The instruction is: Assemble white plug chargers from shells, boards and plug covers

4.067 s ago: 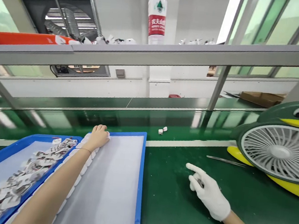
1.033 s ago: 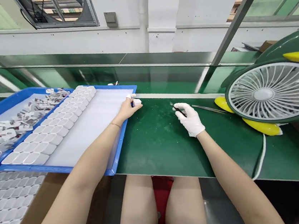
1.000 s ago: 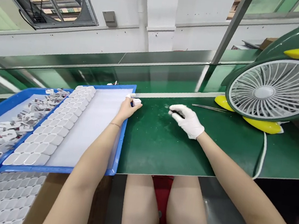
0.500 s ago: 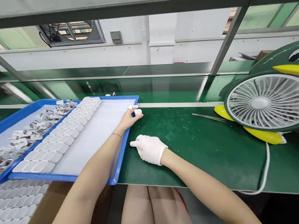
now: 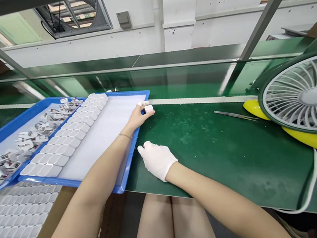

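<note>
White block [image 5: 148, 109], likely light and stiff, best side-gripped, is pinched in left fingers [image 5: 149, 114]; right fingers [image 5: 141, 150] are curled, any contents hidden

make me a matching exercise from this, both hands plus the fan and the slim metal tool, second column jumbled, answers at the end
Column one
1. left hand
2. right hand
3. slim metal tool
4. fan

Column two
A. lying on the green bench, untouched
B. has a small white block in its fingers
C. has yellow feet
D. wears a white glove

Right pairs
1-B, 2-D, 3-A, 4-C
</note>
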The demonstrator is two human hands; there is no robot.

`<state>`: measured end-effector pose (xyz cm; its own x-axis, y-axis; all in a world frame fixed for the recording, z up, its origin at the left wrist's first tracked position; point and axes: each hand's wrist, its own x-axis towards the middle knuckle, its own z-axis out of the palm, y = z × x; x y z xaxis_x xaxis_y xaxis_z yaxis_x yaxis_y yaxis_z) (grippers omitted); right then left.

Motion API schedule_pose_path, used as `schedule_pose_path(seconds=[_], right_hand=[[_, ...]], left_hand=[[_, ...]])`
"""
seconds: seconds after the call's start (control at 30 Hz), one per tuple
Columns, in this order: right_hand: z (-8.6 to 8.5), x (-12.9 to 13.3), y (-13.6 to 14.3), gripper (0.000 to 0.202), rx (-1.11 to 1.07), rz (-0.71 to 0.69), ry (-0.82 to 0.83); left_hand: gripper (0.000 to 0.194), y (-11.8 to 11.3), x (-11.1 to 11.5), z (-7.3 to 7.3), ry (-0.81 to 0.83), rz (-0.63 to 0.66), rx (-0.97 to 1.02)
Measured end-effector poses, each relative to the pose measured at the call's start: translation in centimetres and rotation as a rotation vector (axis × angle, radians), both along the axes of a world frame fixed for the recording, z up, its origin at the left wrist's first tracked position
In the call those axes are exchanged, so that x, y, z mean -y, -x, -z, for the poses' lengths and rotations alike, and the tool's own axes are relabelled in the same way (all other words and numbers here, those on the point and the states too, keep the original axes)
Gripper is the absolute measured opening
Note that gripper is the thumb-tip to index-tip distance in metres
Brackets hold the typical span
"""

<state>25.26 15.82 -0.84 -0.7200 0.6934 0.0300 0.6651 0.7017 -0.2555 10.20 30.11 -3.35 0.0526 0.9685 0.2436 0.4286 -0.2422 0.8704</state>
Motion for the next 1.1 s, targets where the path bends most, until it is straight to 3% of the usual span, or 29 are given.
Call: schedule_pose_path(seconds=[0.6,1.1], right_hand=[[0.4,-2.4,-0.6,0.029,0.004,0.120,-0.100],[0.3,-3.1,-0.4,0.039,-0.033,0.100,-0.124]], left_hand=[[0.047,-0.2,0.5,0.1,-0.012,0.001,0.041],[0.047,-0.4,0.5,0.1,-0.026,0.005,0.032]])
